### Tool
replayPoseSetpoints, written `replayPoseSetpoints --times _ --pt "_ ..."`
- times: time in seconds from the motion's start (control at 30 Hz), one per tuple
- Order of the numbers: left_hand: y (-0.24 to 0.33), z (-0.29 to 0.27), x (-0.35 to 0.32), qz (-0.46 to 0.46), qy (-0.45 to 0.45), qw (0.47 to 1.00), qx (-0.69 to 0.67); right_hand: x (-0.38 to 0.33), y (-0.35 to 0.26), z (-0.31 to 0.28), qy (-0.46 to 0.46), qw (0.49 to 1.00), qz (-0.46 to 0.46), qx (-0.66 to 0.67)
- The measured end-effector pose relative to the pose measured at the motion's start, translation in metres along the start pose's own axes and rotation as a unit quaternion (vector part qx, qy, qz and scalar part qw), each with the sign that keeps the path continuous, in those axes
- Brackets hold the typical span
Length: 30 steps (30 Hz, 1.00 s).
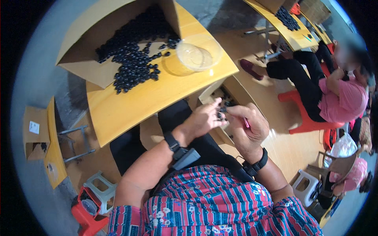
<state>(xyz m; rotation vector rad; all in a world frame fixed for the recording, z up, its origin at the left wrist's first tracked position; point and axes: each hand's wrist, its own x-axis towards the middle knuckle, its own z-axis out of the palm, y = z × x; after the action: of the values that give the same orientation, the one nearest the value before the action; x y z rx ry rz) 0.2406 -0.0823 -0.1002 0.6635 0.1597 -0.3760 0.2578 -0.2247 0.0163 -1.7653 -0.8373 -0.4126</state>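
My left hand [200, 121] is closed, with small black pieces [221, 114] between its fingertips. My right hand [252, 125] meets it there, fingers curled round a thin pink-handled tool [247, 122] whose tip I cannot make out. Just beyond and under both hands is an open cardboard box [246, 95] with dark bits inside. On the yellow table [173, 88] ahead, a large carton [92, 70] lies tipped toward me, and a heap of small round black pieces [138, 65] spills from it. A clear plastic tub [197, 55] stands to the right of the heap.
To the right, a person in pink [338, 94] sits on a red stool [293, 100] near another yellow table [303, 39] with black pieces. At the lower left are a pale stool [100, 187] and a red stool [88, 220]; a white stool [307, 183] is at lower right.
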Motion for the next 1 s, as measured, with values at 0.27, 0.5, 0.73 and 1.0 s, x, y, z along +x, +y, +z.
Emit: replayPoseSetpoints --times 0.27,0.5,0.73,1.0 --pt "0.010 0.006 -0.030 0.040 0.123 0.991 -0.022 0.003 -0.004 0.024 -0.041 0.998 -0.007 0.036" --pt "0.083 0.002 -0.100 0.123 0.218 0.915 0.317 0.002 -0.010 0.046 -0.103 0.992 0.020 0.072" --pt "0.150 -0.062 -0.129 0.313 0.437 0.477 0.695 0.005 -0.016 0.067 -0.165 0.978 0.046 0.117" --pt "0.154 -0.104 -0.131 0.275 0.481 0.433 0.711 0.005 -0.016 0.077 -0.198 0.973 0.034 0.114"
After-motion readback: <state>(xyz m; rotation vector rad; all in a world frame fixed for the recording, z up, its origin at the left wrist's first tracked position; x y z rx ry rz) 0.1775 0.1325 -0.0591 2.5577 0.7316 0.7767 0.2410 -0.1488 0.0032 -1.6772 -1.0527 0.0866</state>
